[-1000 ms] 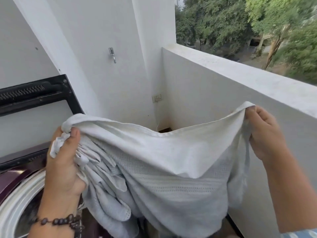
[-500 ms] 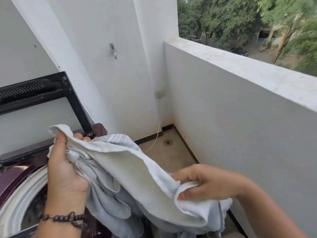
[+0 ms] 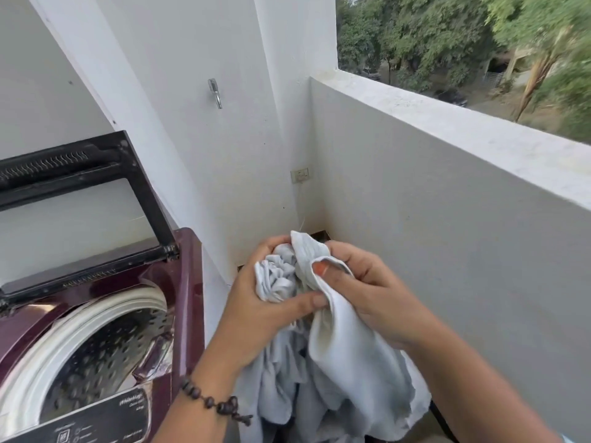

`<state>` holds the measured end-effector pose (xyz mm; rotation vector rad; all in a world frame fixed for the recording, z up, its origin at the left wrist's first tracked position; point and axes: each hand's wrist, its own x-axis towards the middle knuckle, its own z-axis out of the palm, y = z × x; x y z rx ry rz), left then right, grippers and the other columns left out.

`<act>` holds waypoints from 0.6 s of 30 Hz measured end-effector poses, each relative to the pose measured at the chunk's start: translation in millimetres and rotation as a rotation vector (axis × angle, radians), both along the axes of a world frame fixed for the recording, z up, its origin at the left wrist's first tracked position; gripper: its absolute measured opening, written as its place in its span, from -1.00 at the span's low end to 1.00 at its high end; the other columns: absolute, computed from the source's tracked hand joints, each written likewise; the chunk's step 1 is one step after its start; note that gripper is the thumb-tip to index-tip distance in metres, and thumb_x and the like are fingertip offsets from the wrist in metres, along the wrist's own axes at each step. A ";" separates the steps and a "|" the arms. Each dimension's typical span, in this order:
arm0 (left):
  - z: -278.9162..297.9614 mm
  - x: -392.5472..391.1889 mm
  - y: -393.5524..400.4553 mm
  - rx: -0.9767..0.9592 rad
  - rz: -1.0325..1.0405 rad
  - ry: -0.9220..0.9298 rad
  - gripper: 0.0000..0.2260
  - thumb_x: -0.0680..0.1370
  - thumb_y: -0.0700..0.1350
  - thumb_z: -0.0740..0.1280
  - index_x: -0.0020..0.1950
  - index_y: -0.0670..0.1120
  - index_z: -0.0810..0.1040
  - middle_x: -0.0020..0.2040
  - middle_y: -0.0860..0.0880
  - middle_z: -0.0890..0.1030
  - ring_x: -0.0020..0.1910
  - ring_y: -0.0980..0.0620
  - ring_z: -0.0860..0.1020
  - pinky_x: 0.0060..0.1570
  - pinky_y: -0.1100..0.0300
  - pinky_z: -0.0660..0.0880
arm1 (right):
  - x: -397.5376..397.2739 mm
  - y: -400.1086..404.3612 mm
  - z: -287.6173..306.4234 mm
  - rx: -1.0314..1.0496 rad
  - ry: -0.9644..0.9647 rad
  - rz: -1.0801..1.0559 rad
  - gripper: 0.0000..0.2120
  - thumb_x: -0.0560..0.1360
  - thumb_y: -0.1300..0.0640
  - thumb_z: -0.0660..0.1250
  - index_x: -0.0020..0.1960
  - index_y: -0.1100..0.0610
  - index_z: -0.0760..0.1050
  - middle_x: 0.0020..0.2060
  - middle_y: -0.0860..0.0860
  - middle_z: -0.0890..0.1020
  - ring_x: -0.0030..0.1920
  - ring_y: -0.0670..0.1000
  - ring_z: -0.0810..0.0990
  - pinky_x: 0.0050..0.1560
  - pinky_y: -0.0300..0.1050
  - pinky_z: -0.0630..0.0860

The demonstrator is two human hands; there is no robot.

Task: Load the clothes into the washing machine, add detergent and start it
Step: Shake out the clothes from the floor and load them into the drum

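Beside open washing machine (image 3: pixel 96 330): left hand (image 3: pixel 256 302) and right hand (image 3: pixel 361 292) both clench bunched white garment (image 3: pixel 335 362). Drum looks empty; loading, detergent, start all pending.

Looks like a home balcony used as a laundry spot: a maroon top-load washing machine (image 3: pixel 96 330) with its lid (image 3: pixel 80 199) up sits against white walls, with a tap (image 3: pixel 215 91) and a socket (image 3: pixel 300 175), and a low parapet (image 3: pixel 447 123) overlooking trees (image 3: pixel 447 36).
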<state>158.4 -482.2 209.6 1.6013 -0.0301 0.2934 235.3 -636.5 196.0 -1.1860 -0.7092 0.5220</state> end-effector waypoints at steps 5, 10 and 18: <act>-2.4 6.0 -14.9 -0.187 -0.096 0.050 -0.15 0.11 -0.07 0.69 0.33 0.12 0.41 0.13 -0.04 0.63 0.06 -0.03 0.64 -0.06 0.18 0.59 | -1.6 4.9 4.3 -0.024 -0.046 -0.082 -0.87 0.49 0.16 0.39 -0.06 0.19 0.47 -0.22 0.09 0.57 -0.23 0.02 0.53 -0.18 -0.02 0.47; -3.8 6.6 -22.2 0.021 -0.047 0.114 -0.31 0.31 -0.34 0.56 0.36 0.07 0.46 0.07 -0.06 0.67 0.01 -0.03 0.66 -0.10 0.18 0.58 | 4.6 -0.2 10.4 -0.133 -0.123 -0.112 -0.79 0.34 0.13 0.50 -0.17 0.02 0.47 -0.25 0.00 0.63 -0.25 -0.01 0.60 -0.20 -0.03 0.52; 14.5 4.9 -0.9 0.158 0.298 -0.037 -0.72 0.27 -0.22 0.49 -0.25 0.19 0.64 -0.35 0.14 0.63 -0.35 0.17 0.57 -0.30 0.28 0.53 | 29.9 -20.1 -4.1 -0.512 -0.502 -0.276 -0.79 0.43 0.16 0.47 -0.12 0.05 0.42 -0.35 -0.17 0.49 -0.45 -0.19 0.40 -0.39 -0.41 0.27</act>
